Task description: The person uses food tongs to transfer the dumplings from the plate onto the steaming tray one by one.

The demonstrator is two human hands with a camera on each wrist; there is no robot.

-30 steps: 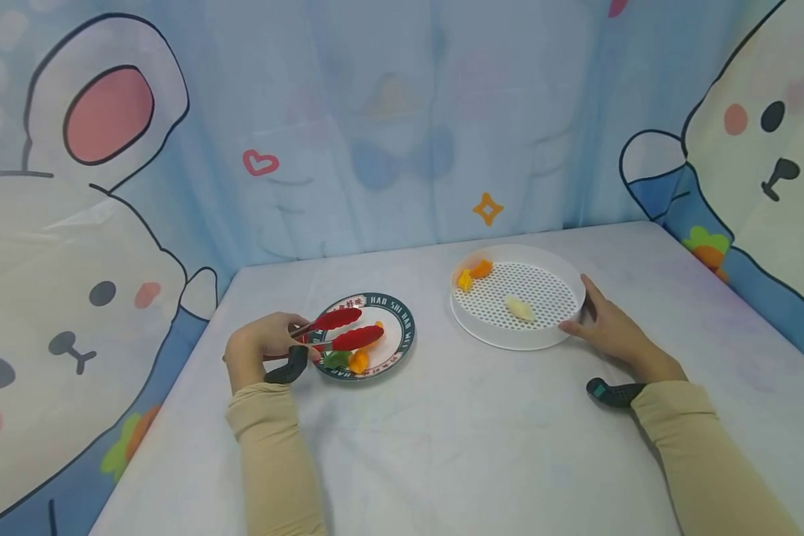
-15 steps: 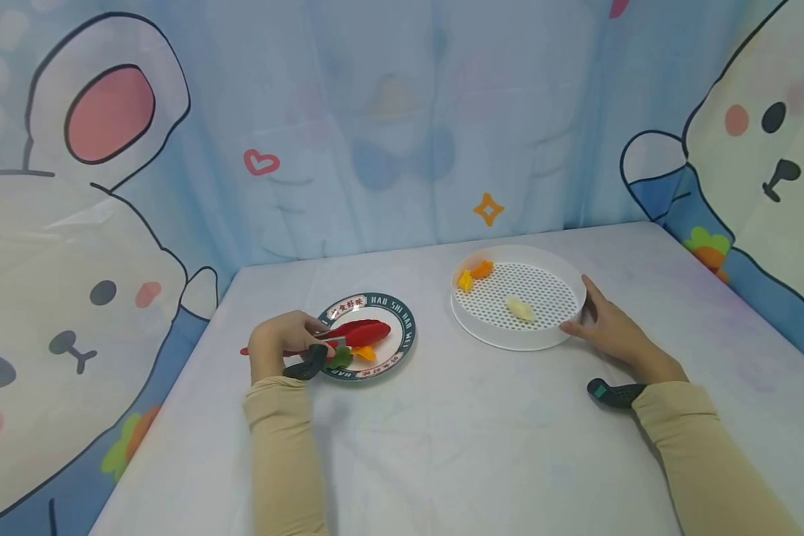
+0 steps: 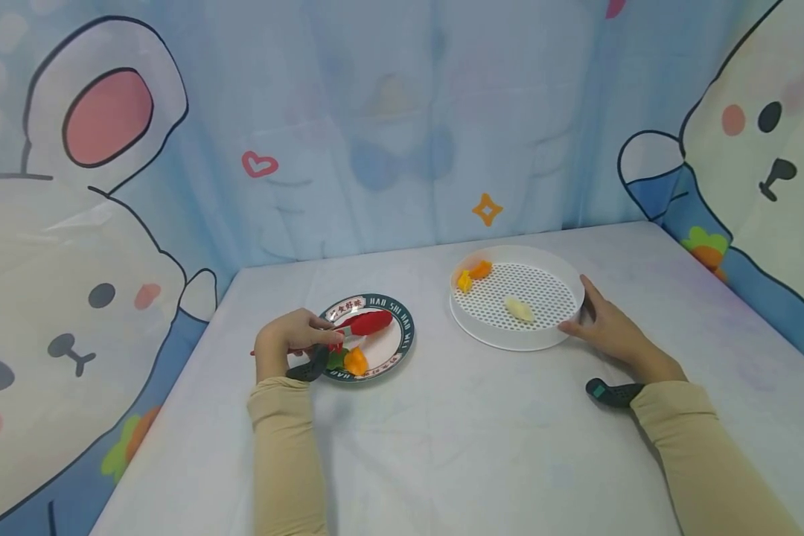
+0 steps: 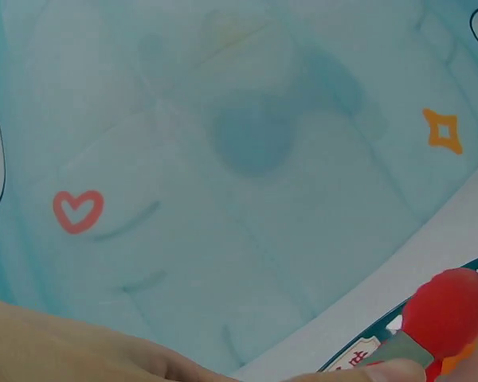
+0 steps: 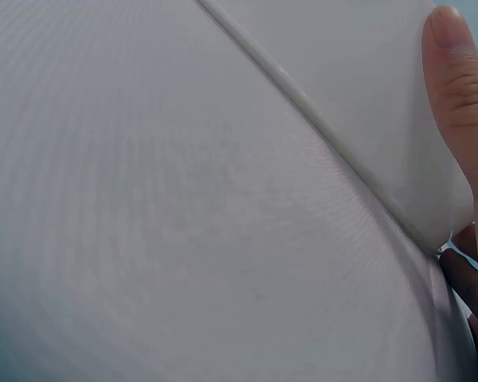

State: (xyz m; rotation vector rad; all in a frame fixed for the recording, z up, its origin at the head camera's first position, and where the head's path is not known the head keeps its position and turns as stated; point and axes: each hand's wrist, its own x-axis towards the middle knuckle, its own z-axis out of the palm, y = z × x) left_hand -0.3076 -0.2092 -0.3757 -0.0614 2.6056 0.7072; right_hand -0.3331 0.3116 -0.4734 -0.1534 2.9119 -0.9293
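Observation:
My left hand (image 3: pixel 293 336) grips a pair of tongs with red tips (image 3: pixel 371 322) above a patterned plate (image 3: pixel 405 339). The tongs' tips look close together; whether anything is pinched between them cannot be made out. Near the plate's front lie an orange piece (image 3: pixel 356 362) and a green piece (image 3: pixel 336 360), partly behind the hand. At right, my right hand (image 3: pixel 613 331) holds the side of a round white sieve (image 3: pixel 509 339), its thumb (image 5: pixel 454 87) against the wall. Inside the sieve are an orange piece (image 3: pixel 481 269), a yellow piece (image 3: pixel 464 281) and a pale piece (image 3: pixel 519 310).
Both things stand on a white-covered table (image 3: pixel 442 432), with a gap between plate and sieve. A light blue printed curtain (image 3: pixel 402 134) rises behind the table's back edge, and more printed cloth hangs at both sides.
The left hand has moved right over the plate, and the tongs' spread tips have come together. The right hand and the sieve stay in place.

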